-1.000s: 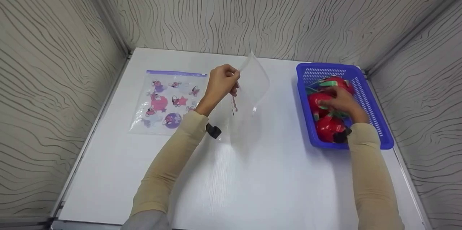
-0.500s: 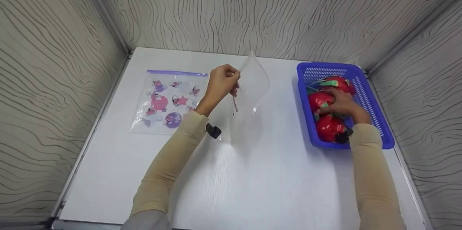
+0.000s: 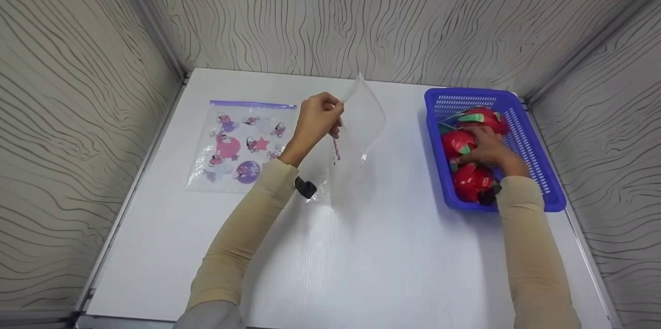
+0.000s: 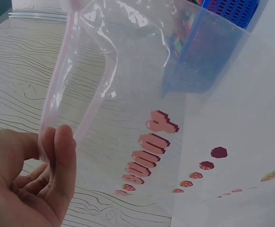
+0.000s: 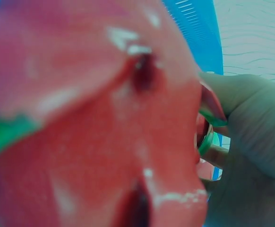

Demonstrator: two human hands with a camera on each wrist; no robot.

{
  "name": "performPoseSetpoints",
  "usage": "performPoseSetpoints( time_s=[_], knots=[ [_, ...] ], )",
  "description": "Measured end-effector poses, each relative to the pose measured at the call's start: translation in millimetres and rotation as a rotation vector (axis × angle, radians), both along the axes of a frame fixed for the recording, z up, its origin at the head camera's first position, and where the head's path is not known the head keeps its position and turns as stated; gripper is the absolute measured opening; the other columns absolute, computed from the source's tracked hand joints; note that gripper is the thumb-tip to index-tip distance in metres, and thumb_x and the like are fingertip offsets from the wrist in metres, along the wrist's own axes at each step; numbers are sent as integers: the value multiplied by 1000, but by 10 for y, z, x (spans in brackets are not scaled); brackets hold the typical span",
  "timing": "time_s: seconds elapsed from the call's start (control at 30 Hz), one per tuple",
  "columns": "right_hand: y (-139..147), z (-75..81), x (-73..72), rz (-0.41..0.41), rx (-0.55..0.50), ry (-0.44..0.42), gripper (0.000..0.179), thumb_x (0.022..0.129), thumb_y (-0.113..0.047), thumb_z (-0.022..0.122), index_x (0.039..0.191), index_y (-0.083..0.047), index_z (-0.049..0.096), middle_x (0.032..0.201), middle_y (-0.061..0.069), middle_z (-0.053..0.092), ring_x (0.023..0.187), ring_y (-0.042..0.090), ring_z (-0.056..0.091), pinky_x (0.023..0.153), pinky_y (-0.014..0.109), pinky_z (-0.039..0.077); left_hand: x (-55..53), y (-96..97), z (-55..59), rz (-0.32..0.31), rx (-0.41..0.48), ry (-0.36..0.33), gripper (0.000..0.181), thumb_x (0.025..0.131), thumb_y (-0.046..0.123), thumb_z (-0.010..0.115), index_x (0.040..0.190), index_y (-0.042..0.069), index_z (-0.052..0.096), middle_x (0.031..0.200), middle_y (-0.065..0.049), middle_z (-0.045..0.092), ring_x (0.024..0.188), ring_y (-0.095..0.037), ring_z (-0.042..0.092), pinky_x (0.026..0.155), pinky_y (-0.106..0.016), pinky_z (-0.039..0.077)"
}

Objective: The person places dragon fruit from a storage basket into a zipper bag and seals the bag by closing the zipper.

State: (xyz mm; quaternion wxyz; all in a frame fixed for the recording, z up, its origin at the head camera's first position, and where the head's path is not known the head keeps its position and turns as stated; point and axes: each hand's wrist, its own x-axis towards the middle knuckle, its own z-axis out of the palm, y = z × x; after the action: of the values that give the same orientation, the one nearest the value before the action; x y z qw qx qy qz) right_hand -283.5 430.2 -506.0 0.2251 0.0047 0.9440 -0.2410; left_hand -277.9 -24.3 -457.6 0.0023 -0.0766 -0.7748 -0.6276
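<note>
My left hand point(image 3: 319, 114) pinches the rim of a clear zip bag point(image 3: 364, 117) between thumb and fingers, and the bag hangs with its mouth spread apart. In the left wrist view, pink lettering and strawberry prints show on the bag point(image 4: 149, 146). Inside a blue basket point(image 3: 436, 163) on the right, my right hand point(image 3: 490, 151) grips the middle one of several red dragon fruits point(image 3: 454, 142) with green-tipped scales. Another dragon fruit point(image 3: 471, 182) lies nearer me, and one more dragon fruit point(image 3: 488, 120) sits behind the hand. A blurred fruit point(image 5: 104, 123) covers much of the right wrist view.
A second clear zip bag point(image 3: 227, 148) with a purple zip strip and pink and purple prints lies flat on the white table point(image 3: 330, 267), left of my left hand. Wood-patterned panels point(image 3: 330, 14) enclose the table at the back and both sides.
My right hand has shifted its fingers on the middle dragon fruit, and the thumb sits lower. The basket has moved very slightly. My left hand and its bag have stayed in place.
</note>
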Motion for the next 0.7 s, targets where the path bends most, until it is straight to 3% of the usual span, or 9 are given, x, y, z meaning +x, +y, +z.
performPoseSetpoints(
  time_s=[0.2,0.7],
  knots=[
    [5,-8,-15,1,-22,3,101,92,-28,83,168,-7,19,165,36,9,148,66,23,114,86,26,-6,-7,-8,-1,-4,3,18,104,10,63,110,-5,70,68,-4,68,48,-9,62,52,-29,61],
    [3,9,-10,-14,3,-50,113,89,-41,86,167,-2,14,162,39,15,147,67,25,114,85,27,-24,-31,-32,-13,10,19,22,104,10,63,112,-9,69,72,-10,71,49,-10,62,52,-29,61]
  ],
)
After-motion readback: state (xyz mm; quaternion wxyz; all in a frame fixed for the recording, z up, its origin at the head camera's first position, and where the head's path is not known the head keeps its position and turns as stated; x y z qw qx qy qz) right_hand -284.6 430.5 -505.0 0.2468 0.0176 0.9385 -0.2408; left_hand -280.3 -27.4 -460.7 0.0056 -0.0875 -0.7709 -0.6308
